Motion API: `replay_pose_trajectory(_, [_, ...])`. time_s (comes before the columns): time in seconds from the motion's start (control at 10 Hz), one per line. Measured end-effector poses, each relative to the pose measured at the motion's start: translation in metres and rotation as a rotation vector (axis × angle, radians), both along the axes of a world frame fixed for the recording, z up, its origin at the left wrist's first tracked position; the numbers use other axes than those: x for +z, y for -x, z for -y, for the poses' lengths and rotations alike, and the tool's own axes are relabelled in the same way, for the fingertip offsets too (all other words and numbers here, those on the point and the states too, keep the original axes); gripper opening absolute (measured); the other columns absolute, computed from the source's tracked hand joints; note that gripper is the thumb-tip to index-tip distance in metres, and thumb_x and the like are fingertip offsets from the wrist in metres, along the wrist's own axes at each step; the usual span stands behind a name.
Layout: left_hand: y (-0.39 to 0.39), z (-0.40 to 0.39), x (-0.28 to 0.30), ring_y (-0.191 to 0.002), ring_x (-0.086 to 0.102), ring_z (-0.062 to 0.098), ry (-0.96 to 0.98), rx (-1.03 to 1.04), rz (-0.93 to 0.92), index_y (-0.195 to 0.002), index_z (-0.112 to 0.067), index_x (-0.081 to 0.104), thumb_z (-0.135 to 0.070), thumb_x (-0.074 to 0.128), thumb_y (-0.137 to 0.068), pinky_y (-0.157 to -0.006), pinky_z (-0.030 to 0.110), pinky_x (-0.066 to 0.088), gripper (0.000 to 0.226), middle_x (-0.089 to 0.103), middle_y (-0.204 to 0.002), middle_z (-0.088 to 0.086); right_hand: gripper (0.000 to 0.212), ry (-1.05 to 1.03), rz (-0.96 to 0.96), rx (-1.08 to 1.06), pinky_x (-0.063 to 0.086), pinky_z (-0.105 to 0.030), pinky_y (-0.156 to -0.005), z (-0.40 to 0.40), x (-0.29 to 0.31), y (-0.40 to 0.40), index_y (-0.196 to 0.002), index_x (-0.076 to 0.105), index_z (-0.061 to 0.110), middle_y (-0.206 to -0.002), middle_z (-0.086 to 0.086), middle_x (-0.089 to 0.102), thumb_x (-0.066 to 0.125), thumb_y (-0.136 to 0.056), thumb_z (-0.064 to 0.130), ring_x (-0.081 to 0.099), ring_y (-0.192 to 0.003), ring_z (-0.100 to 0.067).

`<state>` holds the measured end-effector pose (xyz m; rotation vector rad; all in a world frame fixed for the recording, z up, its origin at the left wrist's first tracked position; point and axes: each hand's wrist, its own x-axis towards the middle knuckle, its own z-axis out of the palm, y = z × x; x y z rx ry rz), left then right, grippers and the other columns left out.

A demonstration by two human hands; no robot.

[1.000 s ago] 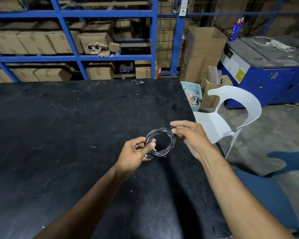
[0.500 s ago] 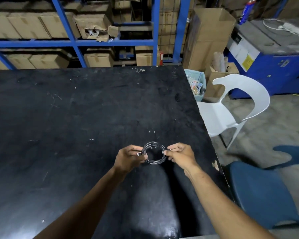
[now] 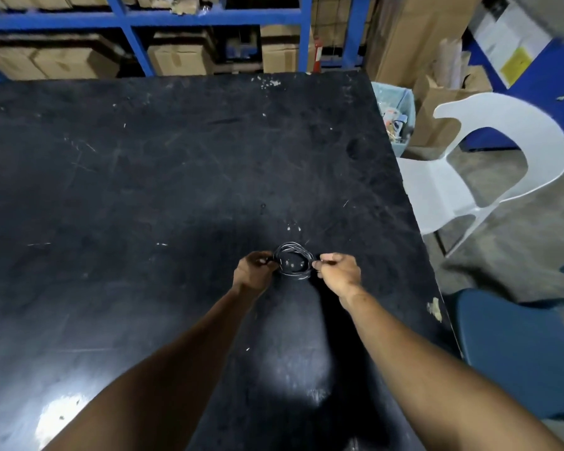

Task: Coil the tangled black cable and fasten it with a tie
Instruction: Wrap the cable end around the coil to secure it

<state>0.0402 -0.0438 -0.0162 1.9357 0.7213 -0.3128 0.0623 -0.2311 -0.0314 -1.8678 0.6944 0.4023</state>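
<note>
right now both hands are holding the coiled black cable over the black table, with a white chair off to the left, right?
Not quite: the white chair stands to the right of the black table, as the head view shows. The left hand and right hand do hold the coiled black cable over it.

The left hand (image 3: 253, 270) and right hand (image 3: 337, 271) cover the sides of the cable (image 3: 293, 261); any tie there is too small to tell. The shelving (image 3: 209, 17) is cut off at the top edge.
</note>
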Motion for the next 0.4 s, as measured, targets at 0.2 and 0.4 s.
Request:
replay_pose_trajectory(0.2, [-0.008,0.0,-0.015,-0.112,0.073,0.031,-0.009,-0.122,-0.093,-0.115,-0.02,0.081,-0.019,0.074,-0.089,-0.097,0.041,0.057,0.027,0.079,-0.115,0.012,0.049,0.012,-0.045,0.178,0.053,-0.041,-0.112,0.004,-0.007,-0.002,-0.132,0.072,0.015,-0.127,-0.007,0.076,0.083,-0.085,0.019,0.073,-0.119,-0.026])
replay_pose_trajectory(0.4, [-0.001,-0.012,0.011,-0.104,0.071,0.028,-0.017,-0.102,-0.046,-0.106,-0.01,0.08,-0.031,0.08,-0.078,-0.093,0.036,0.055,0.035,0.078,-0.106,0.013,0.02,0.013,0.023,0.198,0.058,-0.043,-0.104,0.022,0.021,0.003,-0.109,0.079,0.015,-0.107,-0.011,0.08,0.08,-0.089,0.015,0.077,-0.102,-0.03])
